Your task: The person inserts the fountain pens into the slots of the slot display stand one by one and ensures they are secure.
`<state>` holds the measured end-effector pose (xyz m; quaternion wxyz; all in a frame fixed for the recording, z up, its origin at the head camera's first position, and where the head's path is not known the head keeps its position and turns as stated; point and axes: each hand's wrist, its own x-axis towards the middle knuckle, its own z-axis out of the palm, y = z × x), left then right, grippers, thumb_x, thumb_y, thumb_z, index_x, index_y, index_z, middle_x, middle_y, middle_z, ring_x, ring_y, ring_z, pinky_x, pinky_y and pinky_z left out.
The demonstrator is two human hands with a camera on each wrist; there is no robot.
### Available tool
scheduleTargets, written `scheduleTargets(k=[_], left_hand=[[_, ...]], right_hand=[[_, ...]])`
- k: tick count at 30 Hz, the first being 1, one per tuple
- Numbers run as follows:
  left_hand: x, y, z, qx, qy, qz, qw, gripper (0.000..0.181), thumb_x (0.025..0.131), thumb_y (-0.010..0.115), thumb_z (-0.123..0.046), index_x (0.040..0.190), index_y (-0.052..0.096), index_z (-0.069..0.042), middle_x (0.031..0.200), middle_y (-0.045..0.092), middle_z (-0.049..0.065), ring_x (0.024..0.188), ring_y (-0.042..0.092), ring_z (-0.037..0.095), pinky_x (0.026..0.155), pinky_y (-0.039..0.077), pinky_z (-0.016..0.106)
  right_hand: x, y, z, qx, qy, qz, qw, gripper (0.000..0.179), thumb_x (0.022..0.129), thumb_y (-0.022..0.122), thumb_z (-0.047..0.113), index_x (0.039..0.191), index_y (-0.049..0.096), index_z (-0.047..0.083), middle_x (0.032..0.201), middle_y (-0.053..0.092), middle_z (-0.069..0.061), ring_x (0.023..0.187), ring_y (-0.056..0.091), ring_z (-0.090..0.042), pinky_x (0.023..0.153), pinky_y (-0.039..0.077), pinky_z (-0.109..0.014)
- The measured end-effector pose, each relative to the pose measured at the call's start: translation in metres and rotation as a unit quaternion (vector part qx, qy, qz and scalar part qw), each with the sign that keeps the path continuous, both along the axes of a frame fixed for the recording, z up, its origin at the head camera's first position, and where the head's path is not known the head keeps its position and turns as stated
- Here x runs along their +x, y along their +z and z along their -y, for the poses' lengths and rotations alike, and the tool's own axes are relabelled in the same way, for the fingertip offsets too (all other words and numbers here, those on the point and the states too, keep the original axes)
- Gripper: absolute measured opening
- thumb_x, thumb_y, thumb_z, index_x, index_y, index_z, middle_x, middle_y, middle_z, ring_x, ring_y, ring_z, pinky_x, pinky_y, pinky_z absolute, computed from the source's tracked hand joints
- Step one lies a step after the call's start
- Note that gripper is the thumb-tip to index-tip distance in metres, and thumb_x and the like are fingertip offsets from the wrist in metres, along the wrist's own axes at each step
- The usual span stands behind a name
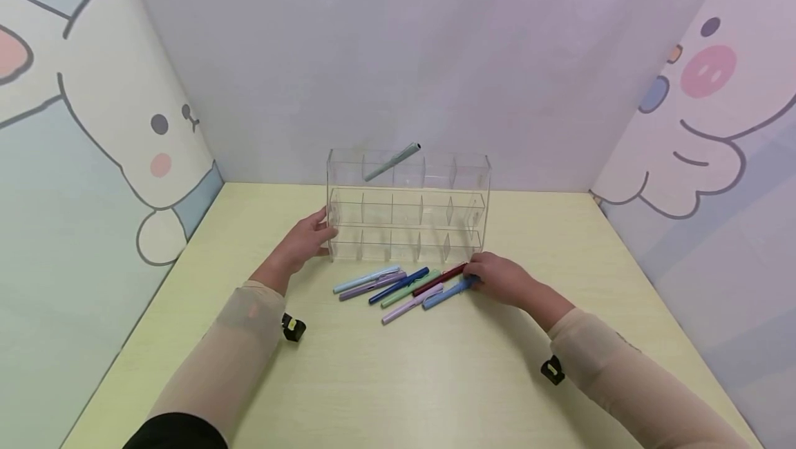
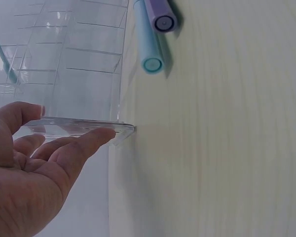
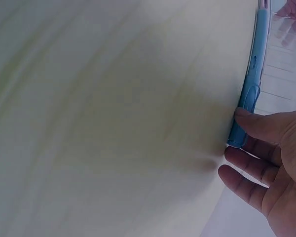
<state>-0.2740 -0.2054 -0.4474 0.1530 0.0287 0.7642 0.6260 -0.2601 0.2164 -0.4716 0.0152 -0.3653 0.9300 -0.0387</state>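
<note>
A clear acrylic rack (image 1: pixel 407 226) with stepped rows of compartments stands at the back of the table. My left hand (image 1: pixel 302 242) grips its left side panel (image 2: pixel 79 127), thumb on one face and fingers on the other. My right hand (image 1: pixel 500 278) pinches the cap end of a blue pen (image 1: pixel 444 295), with the thumb (image 3: pixel 256 124) on the pen and part of the fingers hidden behind it. Around that pen lie a dark red pen (image 1: pixel 438 280), a lilac pen (image 1: pixel 407 307), a green pen (image 1: pixel 410 289) and a dark blue pen (image 1: pixel 398 286).
A light blue pen (image 1: pixel 365 279) and a purple pen (image 1: pixel 372 286) lie at the group's left, before the rack. A grey-green pen (image 1: pixel 393 162) rests slanted at the rack's top row. Printed cartoon walls (image 1: pixel 703 131) enclose the pale wooden table (image 1: pixel 398 394).
</note>
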Motion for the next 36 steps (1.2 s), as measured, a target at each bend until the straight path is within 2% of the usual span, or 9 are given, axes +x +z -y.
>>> scheduleTargets(k=[3, 7, 12, 16, 22, 26, 31, 36], left_hand=[[-0.001, -0.001, 0.0, -0.004, 0.003, 0.0, 1.0, 0.064, 0.104, 0.046, -0.017, 0.158, 0.014, -0.031, 0.156, 0.036, 0.019, 0.14, 0.039, 0.039, 0.105, 0.045, 0.056], [-0.001, -0.002, 0.001, -0.006, 0.003, 0.0, 1.0, 0.064, 0.104, 0.047, -0.017, 0.158, 0.015, -0.031, 0.155, 0.037, 0.019, 0.138, 0.041, 0.039, 0.104, 0.045, 0.055], [-0.001, -0.002, 0.001, -0.003, 0.004, 0.006, 1.0, 0.065, 0.104, 0.046, -0.015, 0.158, 0.015, -0.032, 0.155, 0.037, 0.019, 0.137, 0.042, 0.039, 0.105, 0.045, 0.056], [-0.001, 0.001, 0.001, 0.002, 0.003, 0.011, 0.9999, 0.064, 0.105, 0.044, -0.014, 0.159, 0.013, -0.028, 0.155, 0.036, 0.02, 0.138, 0.041, 0.041, 0.105, 0.044, 0.058], [0.006, 0.015, -0.003, 0.005, -0.003, 0.02, 0.9998, 0.065, 0.104, 0.045, -0.013, 0.159, 0.012, -0.024, 0.155, 0.035, 0.021, 0.139, 0.038, 0.042, 0.106, 0.042, 0.058], [0.011, 0.022, -0.005, 0.002, -0.004, 0.023, 0.9997, 0.065, 0.104, 0.046, -0.013, 0.159, 0.012, -0.022, 0.155, 0.035, 0.022, 0.139, 0.039, 0.042, 0.106, 0.043, 0.057], [0.013, 0.024, -0.005, 0.003, -0.002, 0.023, 0.9997, 0.065, 0.104, 0.047, -0.013, 0.159, 0.013, -0.022, 0.154, 0.035, 0.023, 0.139, 0.039, 0.043, 0.106, 0.043, 0.058], [0.012, 0.023, -0.005, 0.004, -0.001, 0.025, 0.9997, 0.066, 0.104, 0.047, -0.014, 0.159, 0.012, -0.022, 0.156, 0.032, 0.022, 0.141, 0.035, 0.042, 0.106, 0.042, 0.057]], right_hand=[[0.001, 0.0, -0.001, 0.0, 0.011, -0.005, 0.9999, 0.015, 0.081, 0.081, 0.018, 0.091, 0.071, 0.019, 0.09, 0.057, 0.005, 0.082, 0.051, -0.012, 0.072, 0.053, -0.031], [0.002, 0.004, -0.003, -0.005, 0.02, 0.01, 0.9997, 0.015, 0.081, 0.08, 0.016, 0.092, 0.07, 0.018, 0.092, 0.059, 0.003, 0.084, 0.054, -0.013, 0.074, 0.054, -0.033], [0.001, 0.014, -0.008, -0.024, 0.002, 0.071, 0.9972, 0.014, 0.084, 0.077, 0.013, 0.096, 0.071, 0.018, 0.097, 0.066, 0.004, 0.09, 0.061, -0.015, 0.081, 0.055, -0.037], [-0.002, 0.022, -0.013, -0.069, -0.018, 0.128, 0.9892, 0.013, 0.088, 0.074, 0.014, 0.099, 0.071, 0.02, 0.097, 0.068, 0.009, 0.087, 0.06, -0.011, 0.08, 0.054, -0.034], [-0.005, 0.034, -0.021, -0.135, -0.037, 0.196, 0.9704, 0.011, 0.092, 0.07, 0.022, 0.102, 0.07, 0.025, 0.097, 0.068, 0.012, 0.085, 0.061, -0.007, 0.074, 0.053, -0.027], [-0.005, 0.046, -0.024, -0.179, -0.053, 0.235, 0.9538, 0.009, 0.094, 0.067, 0.023, 0.103, 0.07, 0.023, 0.092, 0.07, 0.009, 0.084, 0.065, -0.009, 0.074, 0.054, -0.029], [-0.004, 0.062, -0.026, -0.243, -0.078, 0.271, 0.9279, 0.014, 0.094, 0.068, 0.026, 0.105, 0.07, 0.018, 0.095, 0.072, -0.001, 0.089, 0.068, -0.016, 0.082, 0.057, -0.039], [-0.007, 0.076, -0.029, -0.297, -0.09, 0.291, 0.9048, 0.024, 0.093, 0.068, 0.029, 0.111, 0.068, 0.013, 0.1, 0.07, -0.009, 0.097, 0.07, -0.027, 0.085, 0.059, -0.034]])
